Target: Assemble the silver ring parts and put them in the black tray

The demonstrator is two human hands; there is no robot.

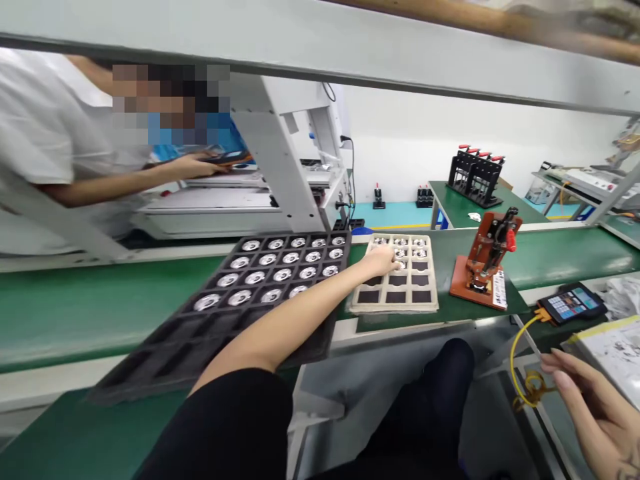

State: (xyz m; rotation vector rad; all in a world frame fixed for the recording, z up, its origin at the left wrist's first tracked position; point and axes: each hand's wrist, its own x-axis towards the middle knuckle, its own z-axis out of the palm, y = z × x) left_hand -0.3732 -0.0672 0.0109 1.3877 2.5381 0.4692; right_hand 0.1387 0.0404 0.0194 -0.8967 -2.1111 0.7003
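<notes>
My left hand (383,261) reaches over the cream tray (354,305), its fingers curled down on a round silver part (399,265) in one pocket. The hand partly covers that part and its neighbours. Other silver parts fill the tray's far pockets, while the near pockets show dark bottoms. At the lower right, my right hand (595,410) has its thumb and fingers bent around the brownish end of a yellow cable (515,357). This cable runs to a handheld device with a screen and keypad (574,303).
A black tray (175,347) with rows of silver parts lies left of the cream one. An orange toggle-clamp fixture (483,263) stands to the right. Across the bench, a person (75,133) holds a dark device. A grey beam (320,47) crosses overhead.
</notes>
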